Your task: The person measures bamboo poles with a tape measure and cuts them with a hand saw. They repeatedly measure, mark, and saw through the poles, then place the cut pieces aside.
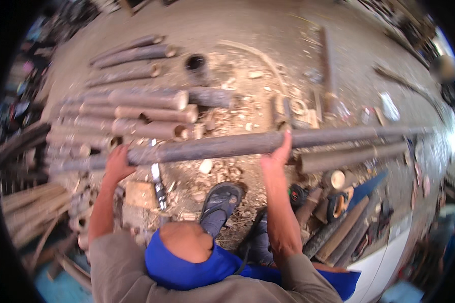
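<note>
My left grip [119,164] is closed on a long bamboo pole [212,148]; my right grip [277,157] holds the same pole farther right, thumb pointing up against it. The pole extends crosswise in front of me, above a chip-strewn floor [247,22]. Cut bamboo sections [149,98] lie beyond it, leftward. A blue-bladed handsaw [363,190] is noted nearer me, to the right.

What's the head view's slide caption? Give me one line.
Left hand and right hand hold a long bamboo pole above a floor strewn with pale chips.
</note>
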The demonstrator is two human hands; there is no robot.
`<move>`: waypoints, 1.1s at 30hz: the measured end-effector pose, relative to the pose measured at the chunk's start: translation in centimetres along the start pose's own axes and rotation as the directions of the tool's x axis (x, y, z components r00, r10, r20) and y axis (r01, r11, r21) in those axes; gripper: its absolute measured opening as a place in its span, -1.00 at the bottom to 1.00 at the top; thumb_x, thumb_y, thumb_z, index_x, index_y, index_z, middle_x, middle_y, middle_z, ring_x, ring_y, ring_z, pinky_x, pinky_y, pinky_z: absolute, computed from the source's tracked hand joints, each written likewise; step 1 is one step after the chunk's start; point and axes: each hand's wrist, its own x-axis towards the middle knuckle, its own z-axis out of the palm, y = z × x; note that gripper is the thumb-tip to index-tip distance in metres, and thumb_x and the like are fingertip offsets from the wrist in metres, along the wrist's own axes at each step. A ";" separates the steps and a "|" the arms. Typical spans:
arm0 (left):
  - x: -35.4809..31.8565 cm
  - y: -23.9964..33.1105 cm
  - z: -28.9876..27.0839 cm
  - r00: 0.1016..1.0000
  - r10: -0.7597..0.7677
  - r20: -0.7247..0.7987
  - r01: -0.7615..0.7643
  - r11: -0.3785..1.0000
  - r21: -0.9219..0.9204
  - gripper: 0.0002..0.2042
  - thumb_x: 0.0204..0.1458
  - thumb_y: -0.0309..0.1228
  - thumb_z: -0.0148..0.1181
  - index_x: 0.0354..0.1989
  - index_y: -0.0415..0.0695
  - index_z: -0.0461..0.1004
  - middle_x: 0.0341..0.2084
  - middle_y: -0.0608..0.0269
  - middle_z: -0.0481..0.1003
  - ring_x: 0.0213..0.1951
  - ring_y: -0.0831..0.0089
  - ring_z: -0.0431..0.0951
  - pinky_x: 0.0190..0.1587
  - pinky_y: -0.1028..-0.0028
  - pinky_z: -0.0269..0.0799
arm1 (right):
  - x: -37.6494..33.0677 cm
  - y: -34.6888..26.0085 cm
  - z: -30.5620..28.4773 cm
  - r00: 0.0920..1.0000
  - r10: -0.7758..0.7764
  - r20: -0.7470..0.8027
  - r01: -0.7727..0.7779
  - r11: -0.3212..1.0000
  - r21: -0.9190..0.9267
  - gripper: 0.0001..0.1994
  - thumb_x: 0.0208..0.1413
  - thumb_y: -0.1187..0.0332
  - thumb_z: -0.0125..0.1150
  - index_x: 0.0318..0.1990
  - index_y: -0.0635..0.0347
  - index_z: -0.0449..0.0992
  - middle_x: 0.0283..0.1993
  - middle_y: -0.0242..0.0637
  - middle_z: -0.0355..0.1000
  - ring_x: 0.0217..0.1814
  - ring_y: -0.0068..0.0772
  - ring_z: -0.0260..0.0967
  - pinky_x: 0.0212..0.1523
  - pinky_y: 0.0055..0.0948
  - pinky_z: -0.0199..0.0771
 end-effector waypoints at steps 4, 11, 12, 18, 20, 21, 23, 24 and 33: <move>1.4 7.6 1.2 0.978 0.139 -0.154 -0.155 0.983 -0.095 -0.08 -0.30 -0.16 0.58 0.38 -0.07 0.36 0.19 -0.04 0.48 0.28 -0.06 0.42 0.36 -0.02 0.27 | 1.6 -1.1 -1.7 0.973 0.096 0.211 -0.079 0.993 -0.089 -0.26 0.17 -0.15 0.35 0.38 0.05 0.35 0.33 -0.21 0.38 0.35 -0.07 0.33 0.39 0.16 0.30; 1.4 8.9 1.8 0.952 0.216 -0.216 -0.231 0.972 -0.044 -0.27 -0.35 -0.20 0.58 0.12 0.01 0.44 -0.08 0.20 0.49 0.13 0.16 0.49 0.30 -0.03 0.32 | 0.9 -1.0 -1.6 0.981 0.063 0.181 -0.045 0.994 -0.100 -0.13 0.07 -0.21 0.42 0.41 0.10 0.29 0.42 -0.10 0.28 0.46 0.05 0.23 0.46 0.34 0.19; 1.5 8.8 1.8 0.948 0.206 -0.241 -0.218 0.976 -0.022 -0.27 -0.35 -0.21 0.57 0.13 0.01 0.44 -0.07 0.21 0.49 0.14 0.16 0.49 0.28 0.00 0.32 | 1.2 -1.0 -1.4 0.979 0.065 0.192 -0.045 0.993 -0.108 -0.12 0.05 -0.21 0.42 0.42 0.10 0.28 0.42 -0.10 0.28 0.46 0.05 0.22 0.45 0.34 0.19; 2.2 8.0 0.5 0.926 0.135 -0.353 -0.127 0.991 0.047 -0.33 -0.31 -0.22 0.56 0.10 0.04 0.45 -0.06 0.23 0.49 0.17 0.15 0.47 0.38 -0.17 0.23 | 0.5 0.2 -0.3 0.975 0.121 0.186 -0.090 0.981 -0.170 -0.15 0.07 -0.17 0.42 0.43 0.04 0.28 0.41 -0.09 0.29 0.47 0.01 0.21 0.41 0.39 0.22; 1.8 6.6 0.6 0.929 0.094 -0.359 -0.075 0.995 0.066 -0.33 -0.30 -0.23 0.56 0.09 0.04 0.45 -0.04 0.23 0.48 0.20 0.14 0.45 0.40 -0.19 0.20 | 0.1 1.3 -0.4 0.966 0.163 0.203 -0.125 0.974 -0.189 -0.18 0.08 -0.15 0.42 0.42 0.02 0.28 0.41 -0.09 0.29 0.47 0.00 0.21 0.39 0.41 0.23; 1.5 6.3 0.4 0.943 0.065 -0.327 -0.050 0.997 0.054 -0.28 -0.29 -0.23 0.56 0.16 0.02 0.43 0.06 0.18 0.47 0.26 0.10 0.41 0.41 -0.20 0.19 | -0.3 1.9 -0.5 0.958 0.190 0.216 -0.147 0.969 -0.200 -0.19 0.09 -0.14 0.42 0.41 0.01 0.29 0.41 -0.09 0.28 0.47 -0.01 0.22 0.39 0.42 0.23; 0.8 6.1 0.3 0.978 -0.011 -0.207 0.041 0.989 0.145 -0.16 -0.30 -0.21 0.58 0.29 0.00 0.36 0.16 0.15 0.43 0.32 0.09 0.37 0.44 -0.17 0.16 | -1.2 2.9 -0.9 0.940 0.242 0.240 -0.190 0.957 -0.219 -0.21 0.10 -0.13 0.42 0.41 0.01 0.29 0.42 -0.10 0.27 0.47 -0.01 0.21 0.39 0.46 0.22; 0.7 6.3 0.1 0.987 -0.051 -0.151 0.080 0.978 0.193 -0.10 -0.30 -0.20 0.58 0.35 0.00 0.33 0.21 0.13 0.42 0.34 0.09 0.35 0.46 -0.16 0.14 | -1.7 3.3 -1.0 0.931 0.264 0.254 -0.208 0.952 -0.225 -0.21 0.11 -0.13 0.42 0.41 0.01 0.29 0.42 -0.11 0.26 0.48 -0.01 0.21 0.40 0.48 0.20; 3.7 17.7 2.8 0.953 0.287 -0.101 -0.292 0.956 -0.040 -0.18 -0.23 -0.05 0.56 0.27 0.01 0.35 0.07 0.08 0.52 0.16 0.03 0.54 0.17 -0.03 0.40 | -4.0 4.5 -1.7 0.902 0.352 0.250 -0.272 0.912 -0.307 -0.19 0.17 -0.11 0.39 0.46 0.01 0.19 0.46 -0.01 0.11 0.53 0.09 0.09 0.44 0.52 0.16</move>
